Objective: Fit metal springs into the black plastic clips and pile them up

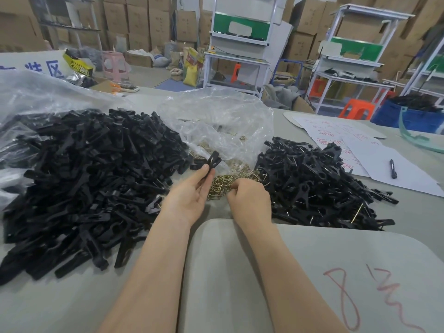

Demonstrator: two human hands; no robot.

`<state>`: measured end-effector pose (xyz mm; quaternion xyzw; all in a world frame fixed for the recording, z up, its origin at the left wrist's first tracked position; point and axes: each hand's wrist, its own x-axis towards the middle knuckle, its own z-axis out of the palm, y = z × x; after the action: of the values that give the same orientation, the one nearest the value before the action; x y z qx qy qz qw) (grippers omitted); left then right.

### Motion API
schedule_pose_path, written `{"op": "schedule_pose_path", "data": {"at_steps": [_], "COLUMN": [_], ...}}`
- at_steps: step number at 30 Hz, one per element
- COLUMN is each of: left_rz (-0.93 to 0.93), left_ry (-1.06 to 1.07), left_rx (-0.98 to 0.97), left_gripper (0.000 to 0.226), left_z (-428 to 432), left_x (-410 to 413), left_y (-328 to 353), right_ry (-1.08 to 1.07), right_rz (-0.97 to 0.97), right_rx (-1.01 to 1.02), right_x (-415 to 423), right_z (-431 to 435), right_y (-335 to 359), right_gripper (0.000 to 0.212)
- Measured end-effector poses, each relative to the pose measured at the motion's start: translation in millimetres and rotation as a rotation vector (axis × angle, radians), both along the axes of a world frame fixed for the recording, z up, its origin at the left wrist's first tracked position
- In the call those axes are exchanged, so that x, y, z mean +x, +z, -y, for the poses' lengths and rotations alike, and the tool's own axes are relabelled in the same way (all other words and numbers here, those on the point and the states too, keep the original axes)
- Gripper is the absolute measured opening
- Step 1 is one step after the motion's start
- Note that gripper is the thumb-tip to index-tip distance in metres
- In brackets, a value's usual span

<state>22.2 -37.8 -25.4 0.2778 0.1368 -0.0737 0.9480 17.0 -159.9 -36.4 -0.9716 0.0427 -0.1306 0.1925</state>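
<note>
Left hand (189, 195) palm up, fingertips pinching one black clip (212, 161); right hand (249, 200) knuckles up, fingers curled into springs (222, 183), whether gripping one unclear

You have a wide grey surface (312, 260) in front of you. Past it, brown cardboard boxes (144, 18) are piled high along the back of the room. Two white work stands (240, 27) with green panels stand on the grey floor (146, 73). An orange stool (356, 109) sits by the right one. A pink stool (113, 66) is far off on the left. A yellow sack (191, 70) is near the middle stand. A blue tub (406, 118) is on the right.
</note>
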Motion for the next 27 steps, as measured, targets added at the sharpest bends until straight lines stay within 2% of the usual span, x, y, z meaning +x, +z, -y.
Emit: {"op": "schedule_pose_path", "data": {"at_steps": [2,3,5,6,7,9,11,14,21,27], "left_rz": [0.046,0.088,0.213,0.296,0.370,0.468,0.510,0.545,0.650,0.663], "left_ry": [0.016,0.044,0.144,0.194,0.227,0.230,0.221,0.202,0.110,0.088], "left_rx": [0.094,0.220,0.692,0.920,1.067,1.168,1.176,1.199,1.320,1.370], "left_gripper": [0.007,0.011,0.018,0.018,0.017,0.018,0.020,0.024,0.027,0.024], "left_z": [3,4,6,7,9,13,15,16,17,15], "left_x": [1,1,2,2,1,-2,-4,-6,-8,-8], "left_y": [-3,-5,-9,-10,-10,-9,-8,-8,-8,-7], "right_ry": [-0.009,-0.015,-0.033,-0.035,-0.024,0.003,0.030,0.056,0.057,0.096], "right_rz": [0.039,0.078,0.177,0.205,0.207,0.194,0.191,0.153,0.084,0.020], "right_rx": [0.070,0.129,0.374,0.584,0.817,1.141,1.259,1.300,1.196,1.145], "right_x": [0,0,0,1,2,3,4,3,3,2], "right_z": [3,6,12,17,21,26,30,32,38,43], "right_y": [-1,-1,2,6,10,18,21,23,25,30], "right_gripper": [0.032,0.034,0.032,0.029,0.024,0.016,0.016,0.016,0.013,0.008]}}
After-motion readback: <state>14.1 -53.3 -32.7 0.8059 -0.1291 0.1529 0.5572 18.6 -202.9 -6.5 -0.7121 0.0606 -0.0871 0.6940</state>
